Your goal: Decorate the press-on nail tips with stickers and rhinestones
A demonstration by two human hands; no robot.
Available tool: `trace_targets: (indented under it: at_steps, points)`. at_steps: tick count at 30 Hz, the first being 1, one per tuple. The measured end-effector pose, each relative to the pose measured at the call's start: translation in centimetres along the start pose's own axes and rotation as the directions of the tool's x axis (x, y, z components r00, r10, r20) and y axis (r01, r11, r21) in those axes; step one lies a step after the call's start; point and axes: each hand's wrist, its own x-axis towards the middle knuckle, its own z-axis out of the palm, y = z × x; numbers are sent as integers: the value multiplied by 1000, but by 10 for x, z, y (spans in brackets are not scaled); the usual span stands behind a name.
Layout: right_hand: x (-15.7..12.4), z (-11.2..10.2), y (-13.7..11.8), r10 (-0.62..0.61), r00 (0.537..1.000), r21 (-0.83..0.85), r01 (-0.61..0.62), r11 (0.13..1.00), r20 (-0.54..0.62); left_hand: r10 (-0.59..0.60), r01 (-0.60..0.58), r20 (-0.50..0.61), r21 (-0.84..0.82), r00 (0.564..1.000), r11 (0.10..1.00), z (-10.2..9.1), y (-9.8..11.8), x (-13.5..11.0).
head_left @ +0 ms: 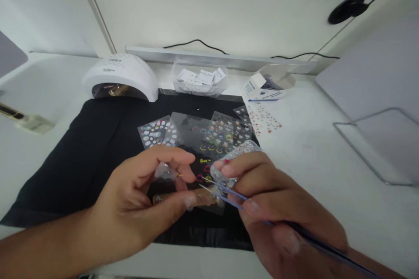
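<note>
My left hand (144,200) is closed in a pinch on a clear sticker sheet (204,173) with small coloured nail stickers, held just above the black cloth (94,157). My right hand (278,209) grips thin blue tweezers (225,194), its fingers wrapped round them. The tweezer tips rest on the sheet beside a pink sticker, between my two hands. More sticker sheets (196,133) lie fanned on the cloth just beyond my fingers.
A white nail lamp (122,76) stands at the cloth's back left. A clear box of small packets (199,79) and an open cardboard box (266,85) sit behind. A sticker sheet (263,120) lies on the white table. A wire stand (376,139) is at right.
</note>
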Motion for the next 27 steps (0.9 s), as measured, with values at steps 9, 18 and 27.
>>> trace_targets:
  at_steps: [9, 18, 27]
  points:
    - [2, -4, -1, 22, 999, -12, -22, 1000, 33, 49, -41, -71, 109, 996, 993, 1, 2, 3]
    - [7, 7, -4, 45, 999, 102, -46, 994, 9, 83, -89, 51, 136, 995, 987, -3, -2, -1]
    - [2, 8, 1, 36, 999, 135, -35, 990, 0, 82, -81, 57, -16, 995, 997, -1, -11, -4]
